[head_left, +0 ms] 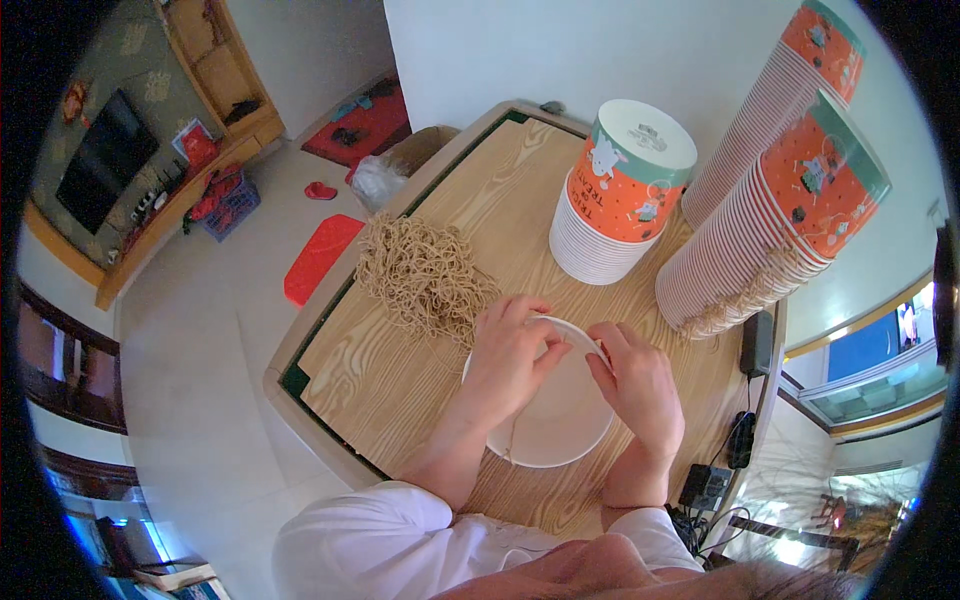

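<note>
A white paper bucket (560,415) stands before me with its mouth up, its pale inside showing. At its far rim my left hand (508,352) is closed, fingers over the outside and thumb inside. My right hand (642,388) pinches the rim a little further right, its thumb also inside. A thin strand of tan cord (514,430) lies against the bucket's near-left inside wall and crosses the rim. Whether cord is also between my fingertips is too small to tell. Left of the bucket, close to my left hand, lies a tangled heap of tan cord (425,275).
Upside-down orange and green paper buckets (625,190) form a short stack beyond my hands. Taller leaning stacks (760,210) stand at the right, with a tan cord bundle (745,295) against one. Black power adapters (706,487) and cables lie along the wooden table's (350,385) right edge.
</note>
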Available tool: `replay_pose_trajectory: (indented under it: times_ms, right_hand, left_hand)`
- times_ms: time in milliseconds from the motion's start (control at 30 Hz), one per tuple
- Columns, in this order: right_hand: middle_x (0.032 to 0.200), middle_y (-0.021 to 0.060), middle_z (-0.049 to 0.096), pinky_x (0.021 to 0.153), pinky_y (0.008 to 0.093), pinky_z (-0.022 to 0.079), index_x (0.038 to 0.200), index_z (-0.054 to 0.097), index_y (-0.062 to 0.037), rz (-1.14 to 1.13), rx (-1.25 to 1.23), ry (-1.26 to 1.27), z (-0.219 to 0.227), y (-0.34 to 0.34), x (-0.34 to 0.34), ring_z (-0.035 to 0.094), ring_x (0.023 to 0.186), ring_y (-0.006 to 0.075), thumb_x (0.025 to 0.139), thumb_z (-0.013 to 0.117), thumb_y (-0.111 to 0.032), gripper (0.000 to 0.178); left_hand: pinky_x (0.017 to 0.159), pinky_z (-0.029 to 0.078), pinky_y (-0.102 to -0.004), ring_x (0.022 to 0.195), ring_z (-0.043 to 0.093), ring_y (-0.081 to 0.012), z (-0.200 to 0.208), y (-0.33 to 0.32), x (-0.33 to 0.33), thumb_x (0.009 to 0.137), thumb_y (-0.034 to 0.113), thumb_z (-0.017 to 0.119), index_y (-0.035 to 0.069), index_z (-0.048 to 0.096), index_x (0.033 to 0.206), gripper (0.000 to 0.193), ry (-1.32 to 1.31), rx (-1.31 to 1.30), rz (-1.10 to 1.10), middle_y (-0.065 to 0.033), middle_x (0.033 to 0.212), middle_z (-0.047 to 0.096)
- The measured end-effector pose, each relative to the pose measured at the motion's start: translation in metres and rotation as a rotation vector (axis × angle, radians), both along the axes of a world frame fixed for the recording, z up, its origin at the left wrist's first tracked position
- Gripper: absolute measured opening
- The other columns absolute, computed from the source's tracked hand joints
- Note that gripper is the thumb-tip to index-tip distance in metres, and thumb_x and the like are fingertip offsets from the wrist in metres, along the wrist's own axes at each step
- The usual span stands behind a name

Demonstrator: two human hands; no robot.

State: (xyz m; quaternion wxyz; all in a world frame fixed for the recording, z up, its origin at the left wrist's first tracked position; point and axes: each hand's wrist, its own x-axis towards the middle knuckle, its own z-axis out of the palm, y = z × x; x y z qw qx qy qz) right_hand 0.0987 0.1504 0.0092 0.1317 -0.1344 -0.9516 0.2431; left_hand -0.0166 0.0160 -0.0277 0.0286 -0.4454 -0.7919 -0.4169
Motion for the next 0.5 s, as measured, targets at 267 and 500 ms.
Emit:
replay_pose_trajectory:
  times_ms: [267, 500]
  right_hand:
    - [0.086, 0.0129, 0.061, 0.063, 0.0410, 0.050, 0.099, 0.057, -0.0062, 0.005, 0.064, 0.019, 0.0003, -0.0035, -0.0007, 0.063, 0.074, 0.0321, 0.081, 0.064, -0.007, 0.020]
    - [0.086, 0.0125, 0.060, 0.063, 0.0422, 0.050, 0.100, 0.056, -0.0068, 0.005, 0.081, -0.004, 0.0023, -0.0036, 0.0005, 0.062, 0.075, 0.0331, 0.081, 0.064, -0.008, 0.021]
  left_hand:
    - [0.093, 0.040, -0.0422, 0.107, 0.051, -0.0303, -0.0014, -0.0008, -0.0014, 0.074, 0.018, 0.075, 0.006, 0.064, 0.073, 0.017, 0.006, -0.023, 0.004, -0.0083, 0.107, 0.060]
    - [0.093, 0.041, -0.0424, 0.106, 0.052, -0.0299, 0.0008, 0.0004, -0.0008, 0.073, 0.018, 0.076, 0.006, 0.065, 0.075, 0.016, 0.021, -0.017, -0.006, -0.0076, 0.106, 0.061]
